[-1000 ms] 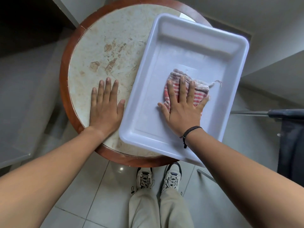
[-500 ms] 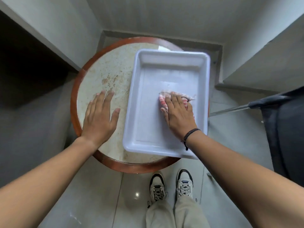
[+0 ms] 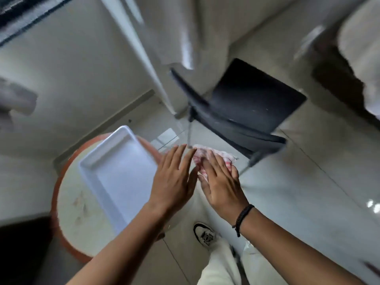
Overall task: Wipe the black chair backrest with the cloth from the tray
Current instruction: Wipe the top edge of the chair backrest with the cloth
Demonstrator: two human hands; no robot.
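Note:
The frame is blurred by head motion. My right hand holds the red-and-white striped cloth in the air, right of the white tray. My left hand hovers beside it with fingers spread, holding nothing, over the tray's right edge. Nothing lies in the tray, which sits on the round table. The black chair stands ahead of my hands, with its backrest seen edge-on just beyond the cloth and its seat behind.
A grey wall and baseboard run behind the table at left. A dark recess sits at lower left. Tiled floor spreads to the right. My legs and one shoe show below my arms. A blurred pale and dark object fills the top right corner.
My right hand lifted the cloth out of the tray and carried it right. My left hand left the tabletop and moved beside it. My view swung toward the chair.

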